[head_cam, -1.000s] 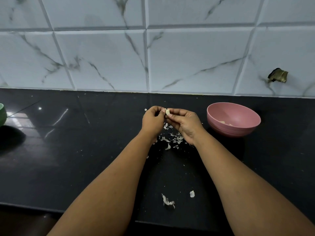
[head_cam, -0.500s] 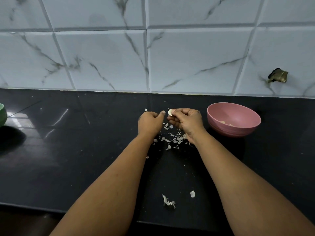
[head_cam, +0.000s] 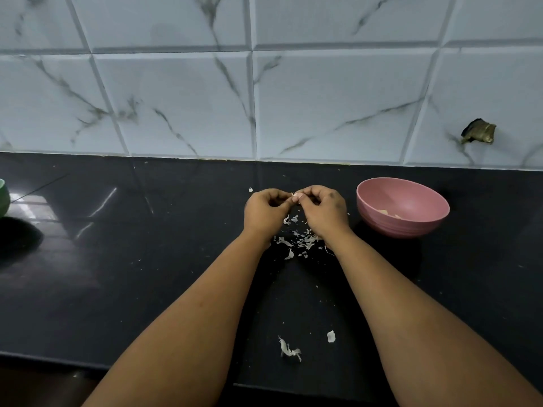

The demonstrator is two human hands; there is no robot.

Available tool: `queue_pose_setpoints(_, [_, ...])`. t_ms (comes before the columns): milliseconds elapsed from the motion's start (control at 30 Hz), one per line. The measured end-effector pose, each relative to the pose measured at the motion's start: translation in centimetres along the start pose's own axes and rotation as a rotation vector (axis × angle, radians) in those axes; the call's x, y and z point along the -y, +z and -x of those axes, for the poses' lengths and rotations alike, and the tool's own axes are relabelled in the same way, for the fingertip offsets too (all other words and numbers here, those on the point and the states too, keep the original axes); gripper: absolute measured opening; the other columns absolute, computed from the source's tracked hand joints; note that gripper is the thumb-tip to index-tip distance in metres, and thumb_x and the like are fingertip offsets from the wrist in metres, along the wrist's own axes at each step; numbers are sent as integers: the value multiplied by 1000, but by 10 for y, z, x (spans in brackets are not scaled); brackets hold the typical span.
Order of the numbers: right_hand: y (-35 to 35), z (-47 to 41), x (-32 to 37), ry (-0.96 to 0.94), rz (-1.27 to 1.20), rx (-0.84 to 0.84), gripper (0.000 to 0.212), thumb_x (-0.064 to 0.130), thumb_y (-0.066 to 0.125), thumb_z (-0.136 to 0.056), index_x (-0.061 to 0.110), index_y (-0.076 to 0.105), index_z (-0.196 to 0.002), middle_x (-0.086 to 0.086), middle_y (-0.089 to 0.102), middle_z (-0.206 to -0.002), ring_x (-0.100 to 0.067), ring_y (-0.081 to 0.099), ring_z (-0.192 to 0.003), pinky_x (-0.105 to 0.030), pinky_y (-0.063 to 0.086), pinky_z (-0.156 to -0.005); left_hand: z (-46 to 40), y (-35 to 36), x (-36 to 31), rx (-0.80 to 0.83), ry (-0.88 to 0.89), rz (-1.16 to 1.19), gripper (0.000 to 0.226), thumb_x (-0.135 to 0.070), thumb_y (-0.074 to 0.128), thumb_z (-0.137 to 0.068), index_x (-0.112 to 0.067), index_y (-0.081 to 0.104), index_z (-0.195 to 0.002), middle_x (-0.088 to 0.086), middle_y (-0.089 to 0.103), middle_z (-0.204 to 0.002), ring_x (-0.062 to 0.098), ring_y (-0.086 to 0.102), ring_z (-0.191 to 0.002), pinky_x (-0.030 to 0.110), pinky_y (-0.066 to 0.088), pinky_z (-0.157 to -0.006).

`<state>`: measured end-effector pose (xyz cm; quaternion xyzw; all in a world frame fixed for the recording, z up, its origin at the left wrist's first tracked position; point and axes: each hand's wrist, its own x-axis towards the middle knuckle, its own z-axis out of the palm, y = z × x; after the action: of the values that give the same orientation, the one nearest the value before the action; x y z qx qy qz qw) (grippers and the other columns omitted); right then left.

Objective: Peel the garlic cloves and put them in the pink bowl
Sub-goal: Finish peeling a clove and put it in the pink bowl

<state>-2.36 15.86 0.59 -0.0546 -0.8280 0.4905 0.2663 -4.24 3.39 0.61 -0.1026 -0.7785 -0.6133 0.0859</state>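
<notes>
Over the black counter, my left hand and my right hand meet with curled fingers, together pinching a small pale garlic clove; only a sliver of the clove shows between the fingertips. The pink bowl stands just right of my right hand, with a few pale peeled pieces at its bottom. Loose white garlic skins lie on the counter beneath and behind my hands.
More skin scraps lie near the counter's front edge. A green bowl sits at the far left edge. The marble tiled wall rises behind the counter, with a dark patch on it at right.
My hands have closed back together around the clove and now cover most of it; half a second ago the left hand had drawn slightly apart.
</notes>
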Motion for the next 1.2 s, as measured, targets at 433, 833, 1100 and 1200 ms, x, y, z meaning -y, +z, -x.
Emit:
queue_pose_setpoints(433, [-2, -1, -2, 25, -33, -3, 9, 22, 67, -87, 20, 76, -84, 6, 71, -81, -10, 64, -75, -26, 53, -70, 1, 1, 4, 8, -13, 95, 3, -13, 76, -85, -15, 75, -84, 1, 74, -76, 8, 69, -70, 32, 60, -78])
queue_pose_setpoints(833, [1, -2, -3, 20, -18, 16, 8, 19, 70, -85, 18, 77, -87, 4, 74, -79, -13, 70, -76, -36, 59, -78, 3, 2, -1, 2, -1, 62, 12, -9, 74, -86, -6, 74, -98, 2, 75, -81, 5, 71, -72, 14, 54, -66])
queue_pose_setpoints(1100, [-2, 1, 3, 36, -34, -14, 7, 16, 70, -82, 16, 77, -81, 6, 70, -73, -12, 69, -73, -32, 59, -76, 4, 4, -2, -1, 20, 45, 13, -9, 75, -84, -8, 76, -98, 1, 75, -82, 8, 72, -76, 13, 54, -67])
queue_pose_setpoints(1200, [-3, 1, 3, 48, -68, -7, 7, 15, 70, -83, 17, 76, -80, 5, 70, -72, -14, 70, -74, -34, 59, -76, 5, 4, -2, 4, 2, 79, 11, -9, 75, -85, -9, 75, -96, 2, 76, -82, 9, 73, -77, 15, 55, -70])
